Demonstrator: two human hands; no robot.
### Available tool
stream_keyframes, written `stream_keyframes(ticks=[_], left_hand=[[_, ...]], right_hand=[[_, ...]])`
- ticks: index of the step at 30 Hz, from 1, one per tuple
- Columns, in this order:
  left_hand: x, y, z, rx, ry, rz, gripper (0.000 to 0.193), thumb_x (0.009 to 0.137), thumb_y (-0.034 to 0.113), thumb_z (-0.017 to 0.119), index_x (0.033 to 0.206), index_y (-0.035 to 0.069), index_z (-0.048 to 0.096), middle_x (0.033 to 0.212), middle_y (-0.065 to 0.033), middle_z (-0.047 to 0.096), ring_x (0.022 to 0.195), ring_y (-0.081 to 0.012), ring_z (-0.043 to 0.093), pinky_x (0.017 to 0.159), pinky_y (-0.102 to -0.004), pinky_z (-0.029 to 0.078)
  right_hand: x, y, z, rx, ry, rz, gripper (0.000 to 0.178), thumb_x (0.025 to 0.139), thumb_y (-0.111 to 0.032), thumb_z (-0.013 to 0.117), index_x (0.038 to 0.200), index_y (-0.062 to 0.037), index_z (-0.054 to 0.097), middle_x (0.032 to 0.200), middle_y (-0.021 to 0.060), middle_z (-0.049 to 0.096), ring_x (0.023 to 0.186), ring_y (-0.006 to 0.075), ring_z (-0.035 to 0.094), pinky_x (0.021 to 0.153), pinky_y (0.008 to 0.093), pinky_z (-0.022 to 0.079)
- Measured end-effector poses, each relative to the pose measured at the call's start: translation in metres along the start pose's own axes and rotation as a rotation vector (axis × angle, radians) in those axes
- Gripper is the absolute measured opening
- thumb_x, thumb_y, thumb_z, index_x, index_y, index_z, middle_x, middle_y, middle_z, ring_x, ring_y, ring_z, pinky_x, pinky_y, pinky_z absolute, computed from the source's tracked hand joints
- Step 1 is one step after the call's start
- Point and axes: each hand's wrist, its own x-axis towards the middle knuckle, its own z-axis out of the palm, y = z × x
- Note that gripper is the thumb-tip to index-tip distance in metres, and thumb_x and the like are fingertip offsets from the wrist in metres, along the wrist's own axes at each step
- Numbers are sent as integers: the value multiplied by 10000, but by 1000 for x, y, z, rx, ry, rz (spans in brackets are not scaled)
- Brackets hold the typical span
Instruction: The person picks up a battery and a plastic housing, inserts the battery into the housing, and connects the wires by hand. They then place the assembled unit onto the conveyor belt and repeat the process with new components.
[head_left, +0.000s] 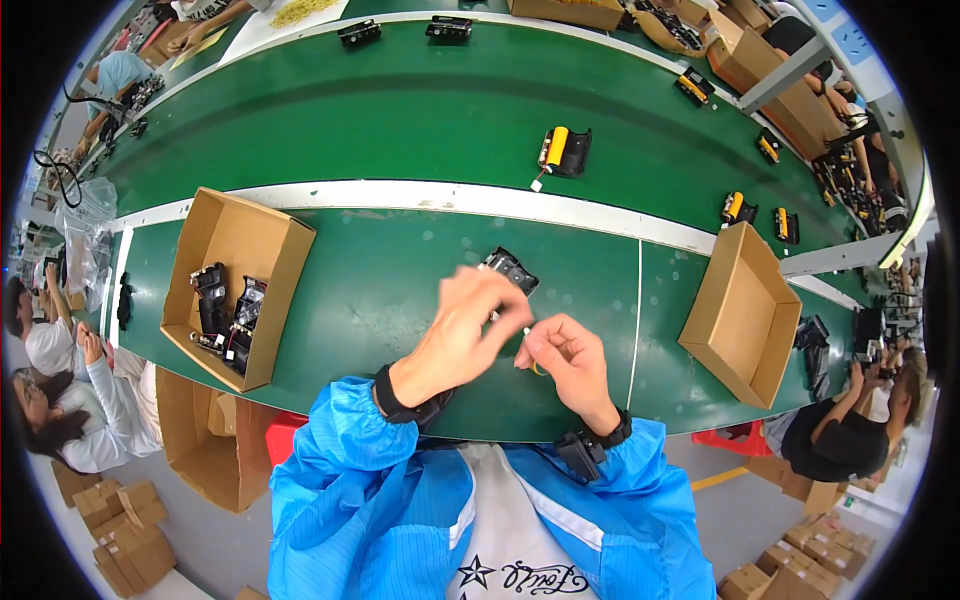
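Observation:
My left hand (465,322) reaches over a black plastic housing (512,270) lying on the green bench, and hides its near part. Its fingers are curled together and slightly blurred; what they hold is hidden. Close beside it, my right hand (570,358) pinches a small white piece (527,331) between thumb and index finger. A bit of yellow shows beneath the right fingers, too small to name. The fingertips of both hands nearly meet.
An open cardboard box (278,300) with several black housings stands left; another open cardboard box (745,318) stands right. Beyond the white rail (440,196), a black housing with a yellow cylinder (562,152) lies on the green surface (400,120). Other people sit at both sides.

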Motion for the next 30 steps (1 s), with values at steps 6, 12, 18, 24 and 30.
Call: stream_keyframes(ticks=[6,12,18,24,30], left_hand=[[-5,-23,24,424,34,-236,533,829,166,714,1263,-52,495,1126,-226,511,1017,-370,502,832,-447,410],[-10,-40,19,301,-224,-236,668,796,95,677,1340,-147,374,1155,-261,478,1023,-407,496,848,-465,424],[-5,-38,10,282,-326,-206,702,761,38,641,1369,-150,344,1156,-268,474,1034,-414,495,854,-467,431],[-3,-35,4,251,-365,-259,645,834,64,635,1382,-125,351,1189,-241,469,1081,-399,480,898,-462,415],[-3,-36,10,269,-293,-229,573,845,108,651,1324,-105,418,1151,-217,502,1045,-375,515,867,-449,434]], right_hand=[[27,8,2,36,135,19,70,969,-63,597,964,7,592,796,76,674,662,86,597,631,219,482],[56,19,16,-517,261,-211,54,910,-77,656,930,-30,640,853,51,675,833,180,600,767,287,484],[67,26,23,-1207,410,-418,84,817,-102,728,896,-92,700,1126,47,630,1122,294,487,958,390,410],[73,34,9,-995,308,-285,91,831,-110,723,916,-85,700,1218,73,591,1127,290,490,958,391,415],[72,36,13,-969,332,-272,108,836,-107,720,936,-72,702,1207,84,598,1134,295,501,956,395,427]])
